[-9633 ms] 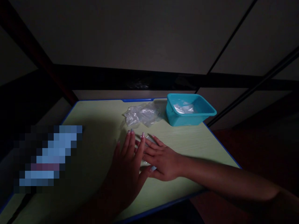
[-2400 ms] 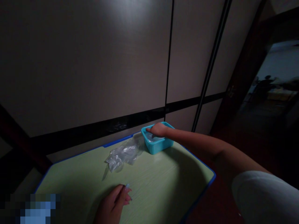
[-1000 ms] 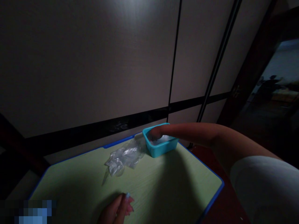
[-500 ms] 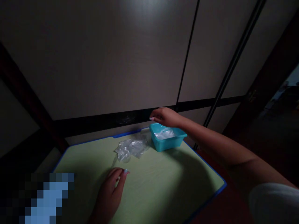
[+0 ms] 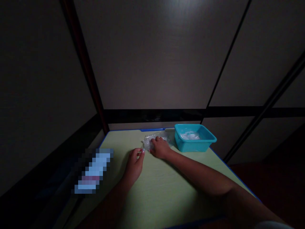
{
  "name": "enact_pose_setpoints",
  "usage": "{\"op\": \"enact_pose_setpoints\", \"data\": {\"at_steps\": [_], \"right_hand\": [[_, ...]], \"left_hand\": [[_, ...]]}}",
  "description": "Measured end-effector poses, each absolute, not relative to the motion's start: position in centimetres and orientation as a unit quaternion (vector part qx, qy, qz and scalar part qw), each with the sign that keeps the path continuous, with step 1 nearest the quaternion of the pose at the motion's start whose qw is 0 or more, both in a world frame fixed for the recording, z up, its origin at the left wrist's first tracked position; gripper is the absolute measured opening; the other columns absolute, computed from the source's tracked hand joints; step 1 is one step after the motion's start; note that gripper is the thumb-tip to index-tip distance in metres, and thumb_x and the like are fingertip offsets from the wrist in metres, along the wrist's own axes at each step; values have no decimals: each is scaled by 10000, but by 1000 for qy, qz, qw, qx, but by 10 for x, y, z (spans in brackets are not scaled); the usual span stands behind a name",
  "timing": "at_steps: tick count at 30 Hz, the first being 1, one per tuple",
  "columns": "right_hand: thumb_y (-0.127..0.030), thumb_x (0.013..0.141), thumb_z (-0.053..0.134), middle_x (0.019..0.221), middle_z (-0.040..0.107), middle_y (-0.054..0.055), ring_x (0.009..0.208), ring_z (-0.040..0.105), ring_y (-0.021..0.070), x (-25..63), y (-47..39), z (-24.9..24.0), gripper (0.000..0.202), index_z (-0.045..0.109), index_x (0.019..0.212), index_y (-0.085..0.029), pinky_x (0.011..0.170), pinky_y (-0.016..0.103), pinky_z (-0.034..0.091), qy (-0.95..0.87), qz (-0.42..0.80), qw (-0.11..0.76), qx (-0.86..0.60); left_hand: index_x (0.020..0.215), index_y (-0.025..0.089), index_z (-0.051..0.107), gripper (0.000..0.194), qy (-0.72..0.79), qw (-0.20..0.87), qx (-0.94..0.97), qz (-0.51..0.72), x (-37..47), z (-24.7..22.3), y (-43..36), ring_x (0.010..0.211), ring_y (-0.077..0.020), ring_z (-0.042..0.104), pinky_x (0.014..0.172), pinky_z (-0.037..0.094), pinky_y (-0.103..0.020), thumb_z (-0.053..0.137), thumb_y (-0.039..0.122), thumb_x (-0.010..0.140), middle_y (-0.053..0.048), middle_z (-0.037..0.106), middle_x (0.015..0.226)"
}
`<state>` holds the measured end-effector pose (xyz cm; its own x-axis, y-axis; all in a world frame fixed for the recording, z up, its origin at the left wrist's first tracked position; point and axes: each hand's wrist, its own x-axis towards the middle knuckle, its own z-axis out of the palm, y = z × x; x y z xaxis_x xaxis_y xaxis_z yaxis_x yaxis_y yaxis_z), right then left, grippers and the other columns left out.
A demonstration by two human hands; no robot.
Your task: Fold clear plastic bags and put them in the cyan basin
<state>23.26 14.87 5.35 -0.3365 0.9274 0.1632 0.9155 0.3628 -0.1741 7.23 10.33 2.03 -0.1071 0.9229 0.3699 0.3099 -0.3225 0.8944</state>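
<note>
Crumpled clear plastic bags [image 5: 148, 140] lie near the back edge of the pale green table. My right hand [image 5: 160, 147] rests on them with its fingers apart and bent over the plastic. Just left of it, my left hand [image 5: 136, 162] has thumb and fingertips pressed together at the near left corner of the plastic; what they pinch, if anything, is too small to tell. A turquoise basket [image 5: 196, 146] stands right of the bags, with clear plastic [image 5: 190, 135] inside it.
The green table [image 5: 152, 197] has a blue edge and stands against a cabinet wall [image 5: 152, 63] with dark strips. A blurred, pixelated bluish patch [image 5: 95, 171] shows at the table's left side.
My right hand has come from above the basket, left and down onto the bags. My left hand has moved forward to the plastic. The camera view has turned left.
</note>
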Motion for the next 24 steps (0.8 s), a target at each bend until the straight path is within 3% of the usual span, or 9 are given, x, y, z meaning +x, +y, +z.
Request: {"op": "enact_pose_setpoints", "data": {"at_steps": [4,7,11,15,19,24], "right_hand": [[-177,797,593,1038,621,139,909,596,240,226,139,48,234,635,1025,-143,784,331,454,-859,66,133,-490],[-149,804,598,867,657,52,765,591,159,229,130,51,71,645,856,-162,697,241,434,-885,118,157,-422],[-186,895,503,745,633,13,690,558,127,243,137,65,129,617,845,-152,629,213,410,-870,169,236,-398],[-341,891,508,691,594,9,651,532,142,263,152,91,222,592,781,-167,596,240,400,-779,239,438,-379],[-338,849,550,741,554,11,707,522,146,290,146,132,204,560,708,-191,638,260,404,-725,122,573,-363],[-279,866,535,701,491,-6,668,499,149,325,118,178,147,529,730,-226,608,275,401,-604,6,721,-340]], "left_hand": [[923,199,602,281,505,273,597,560,70,13,107,895,-218,605,796,505,-360,516,437,802,-70,632,946],[1017,201,607,334,505,268,602,557,69,8,110,992,-242,596,876,486,-402,599,420,765,-85,627,1033],[1165,208,568,476,491,258,629,544,67,6,113,1119,-255,567,981,436,-431,671,386,735,-94,619,1168],[1242,194,536,568,517,210,683,472,60,6,114,1071,-265,597,954,457,-440,696,332,715,-107,628,1179],[1200,216,602,478,542,93,757,352,52,5,113,1190,-308,531,1012,401,-482,680,327,742,-127,621,1234],[1270,197,573,547,642,27,727,243,54,15,108,1333,-447,364,983,305,-688,636,445,786,-227,478,1409]]}}
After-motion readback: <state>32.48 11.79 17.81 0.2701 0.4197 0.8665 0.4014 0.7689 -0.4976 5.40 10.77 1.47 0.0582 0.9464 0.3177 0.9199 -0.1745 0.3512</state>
